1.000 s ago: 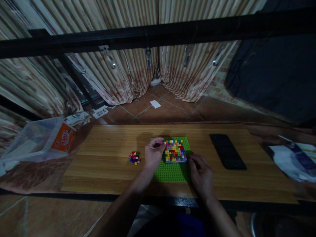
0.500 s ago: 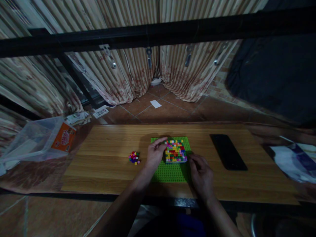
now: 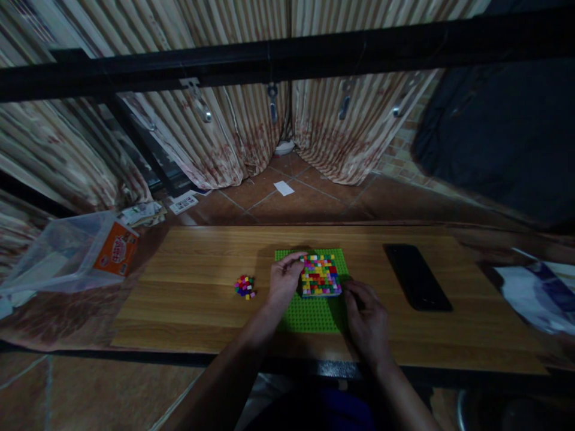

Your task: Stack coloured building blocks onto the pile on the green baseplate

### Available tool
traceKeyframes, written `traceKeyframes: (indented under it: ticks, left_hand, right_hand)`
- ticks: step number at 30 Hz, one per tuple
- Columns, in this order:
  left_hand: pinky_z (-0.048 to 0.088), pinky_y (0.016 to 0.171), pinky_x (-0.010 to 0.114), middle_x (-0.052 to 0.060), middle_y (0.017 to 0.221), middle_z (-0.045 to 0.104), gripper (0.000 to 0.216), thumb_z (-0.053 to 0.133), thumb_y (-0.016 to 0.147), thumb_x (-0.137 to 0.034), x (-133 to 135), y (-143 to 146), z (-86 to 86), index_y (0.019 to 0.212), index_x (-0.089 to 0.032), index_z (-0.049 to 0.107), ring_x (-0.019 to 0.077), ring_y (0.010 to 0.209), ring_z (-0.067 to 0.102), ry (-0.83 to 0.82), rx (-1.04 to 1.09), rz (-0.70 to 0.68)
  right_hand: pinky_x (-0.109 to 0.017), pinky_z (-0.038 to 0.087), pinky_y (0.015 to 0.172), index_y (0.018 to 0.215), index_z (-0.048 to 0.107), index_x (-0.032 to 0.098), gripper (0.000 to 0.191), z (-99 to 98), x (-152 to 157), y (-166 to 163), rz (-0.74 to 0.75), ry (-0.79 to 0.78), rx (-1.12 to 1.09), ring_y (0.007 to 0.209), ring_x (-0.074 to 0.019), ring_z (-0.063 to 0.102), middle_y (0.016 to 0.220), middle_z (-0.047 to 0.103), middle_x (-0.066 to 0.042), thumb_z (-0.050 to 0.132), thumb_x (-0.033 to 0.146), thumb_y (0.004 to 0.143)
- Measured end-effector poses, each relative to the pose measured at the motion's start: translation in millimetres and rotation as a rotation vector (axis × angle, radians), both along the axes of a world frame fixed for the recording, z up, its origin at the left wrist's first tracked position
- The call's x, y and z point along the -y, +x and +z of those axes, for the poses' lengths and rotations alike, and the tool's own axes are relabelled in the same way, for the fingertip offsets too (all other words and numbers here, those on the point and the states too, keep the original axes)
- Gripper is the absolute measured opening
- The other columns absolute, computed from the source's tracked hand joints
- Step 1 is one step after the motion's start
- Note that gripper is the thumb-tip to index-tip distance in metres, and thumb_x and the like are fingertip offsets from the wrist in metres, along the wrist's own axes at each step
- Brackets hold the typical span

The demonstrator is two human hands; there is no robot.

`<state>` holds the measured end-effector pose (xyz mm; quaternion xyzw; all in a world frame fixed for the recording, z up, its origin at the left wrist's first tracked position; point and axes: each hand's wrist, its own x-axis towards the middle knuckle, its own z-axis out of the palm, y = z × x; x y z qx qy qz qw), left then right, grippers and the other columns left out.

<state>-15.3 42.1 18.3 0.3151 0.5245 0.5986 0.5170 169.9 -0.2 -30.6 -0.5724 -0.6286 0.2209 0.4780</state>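
"While we are looking down at the wooden table (image 3: 179,311), where is our brick block (image 3: 320,275) sitting?"

"It is sitting on the far right part of the green baseplate (image 3: 309,317), showing a top of small squares mixing red, yellow, green, orange and pink. Its near side is facing us, and bare studs are showing along the plate's near part."

"And how are we placing our hands?"

"Our left hand (image 3: 284,280) is reaching over the plate's left side, its thumb and fingers bunching narrowly at the block's far left corner. Our right hand (image 3: 368,312) is lying by the plate's right edge, its fingers bending close together just beside the block's right side."

"Are we holding a brick in either one?"

"We cannot tell: the light is dim, and the fingers are hiding whatever may be between their tips."

"What else are we seeing on the table?"

"On the left, apart from the plate, a small pile of loose bricks (image 3: 245,287) is lying. On the right, a flat black device (image 3: 417,277) is lying aslant, its near end pointing right."

"And around the table?"

"A clear plastic bin (image 3: 58,251) is sitting to the left, showing an orange label (image 3: 117,250). Beyond the far edge, a white card (image 3: 284,188) is lying on the tiled floor (image 3: 314,199), and striped curtains (image 3: 220,134) are hanging behind a dark rail (image 3: 224,64)."
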Motion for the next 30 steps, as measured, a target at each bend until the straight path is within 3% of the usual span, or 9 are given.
traceKeyframes:
  ticks: [19, 23, 26, 30]
  left_hand:
    - [0.039, 0.051, 0.018, -0.005, 0.055, 0.06, 0.02, 0.065, 0.069, -0.019, -3.1, 1.8, -10.2, 0.084, -0.017, 0.077, 0.0078, 0.05, 0.048, 0.004, -0.079, 0.011]
    - [0.051, 0.069, 0.023, -0.001, 0.077, 0.072, 0.024, 0.068, 0.07, -0.021, -1.7, -2.0, -7.9, 0.092, -0.019, 0.077, 0.0125, 0.07, 0.063, 0.03, -0.048, -0.033]
    - [0.052, 0.084, 0.028, 0.003, 0.099, 0.075, 0.032, 0.072, 0.07, -0.021, 2.8, -8.5, -5.3, 0.102, -0.02, 0.075, 0.0154, 0.088, 0.067, 0.059, -0.034, -0.023]
    - [0.054, 0.077, 0.028, 0.005, 0.108, 0.073, 0.037, 0.069, 0.072, -0.021, 16.5, -28.8, -1.4, 0.109, -0.021, 0.072, 0.0134, 0.077, 0.066, 0.06, -0.115, -0.012]
  right_hand:
    - [-0.044, 0.051, 0.09, 0.096, 0.07, 0.02, 0.024, 0.2, -1.3, -0.1, 0.02, 0.0, 0.042, 0.098, -0.024, 0.063, 0.101, 0.068, -0.011, 0.051, 0.035, 0.092]
    - [-0.044, 0.051, 0.091, 0.097, 0.07, 0.02, 0.024, 0.1, -0.9, 0.1, 0.025, 0.006, 0.049, 0.098, -0.0239, 0.063, 0.102, 0.068, -0.011, 0.051, 0.036, 0.092]
    - [-0.044, 0.051, 0.09, 0.096, 0.07, 0.02, 0.025, -1.1, -0.5, 0.5, 0.007, 0.004, 0.053, 0.097, -0.0241, 0.064, 0.101, 0.069, -0.011, 0.052, 0.036, 0.091]
    - [-0.044, 0.051, 0.089, 0.094, 0.07, 0.02, 0.025, -1.6, 0.0, 1.1, 0.009, 0.023, 0.052, 0.097, -0.0245, 0.064, 0.101, 0.069, -0.011, 0.051, 0.037, 0.091]
